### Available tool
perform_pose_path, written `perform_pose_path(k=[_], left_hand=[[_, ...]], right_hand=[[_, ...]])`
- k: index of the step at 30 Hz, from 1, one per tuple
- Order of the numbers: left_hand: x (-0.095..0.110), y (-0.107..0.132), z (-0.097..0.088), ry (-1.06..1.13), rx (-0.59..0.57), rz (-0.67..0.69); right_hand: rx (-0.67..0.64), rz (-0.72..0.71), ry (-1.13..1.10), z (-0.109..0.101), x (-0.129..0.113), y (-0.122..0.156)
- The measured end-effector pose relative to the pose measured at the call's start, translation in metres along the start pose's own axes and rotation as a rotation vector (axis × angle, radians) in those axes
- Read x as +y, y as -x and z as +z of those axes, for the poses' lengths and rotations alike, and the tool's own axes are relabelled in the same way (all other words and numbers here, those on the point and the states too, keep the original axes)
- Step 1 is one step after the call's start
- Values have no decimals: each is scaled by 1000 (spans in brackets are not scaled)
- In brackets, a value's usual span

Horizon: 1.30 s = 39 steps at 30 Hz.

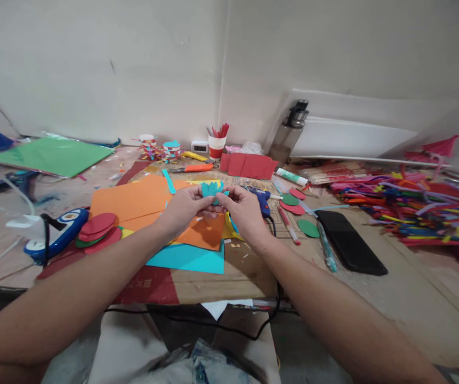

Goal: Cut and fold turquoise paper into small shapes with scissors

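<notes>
Between my two hands, over the middle of the table, is a small turquoise paper cutout point(212, 190) with a scalloped, petal-like edge. My left hand point(184, 209) pinches it from the left, thumb on top. From the other side my right hand point(245, 208) grips it between thumb and fingers. Orange paper sheets point(129, 200) lie under and left of the hands, and a turquoise sheet point(189, 260) sticks out below them. Just right of my right hand rests a blue glue gun point(264, 202), partly hidden.
Red and green paper circles point(98, 226) lie at left beside a blue-and-white device point(59, 234). A black phone point(349, 241) and piled pipe cleaners point(417, 208) are at right. Behind stand a cup of red sticks point(217, 145), red paper pieces point(249, 166) and a bottle point(289, 130).
</notes>
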<state>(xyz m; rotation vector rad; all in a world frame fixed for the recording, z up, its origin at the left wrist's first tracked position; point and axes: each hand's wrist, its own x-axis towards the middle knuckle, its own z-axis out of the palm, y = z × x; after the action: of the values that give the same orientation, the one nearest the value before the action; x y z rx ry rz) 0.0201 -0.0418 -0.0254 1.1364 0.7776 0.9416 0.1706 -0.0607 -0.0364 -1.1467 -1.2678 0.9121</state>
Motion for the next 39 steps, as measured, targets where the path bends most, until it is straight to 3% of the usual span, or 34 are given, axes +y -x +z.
perform_pose_path(k=[5, 20, 39], left_hand=[[-2, 0, 0, -43, -63, 17], [0, 1, 3, 90, 2, -17], [-2, -2, -8, -66, 17, -19]], right_hand=[[23, -22, 84, -2, 0, 0], [31, -81, 131, -2, -3, 1], [16, -90, 151, -3, -8, 4]])
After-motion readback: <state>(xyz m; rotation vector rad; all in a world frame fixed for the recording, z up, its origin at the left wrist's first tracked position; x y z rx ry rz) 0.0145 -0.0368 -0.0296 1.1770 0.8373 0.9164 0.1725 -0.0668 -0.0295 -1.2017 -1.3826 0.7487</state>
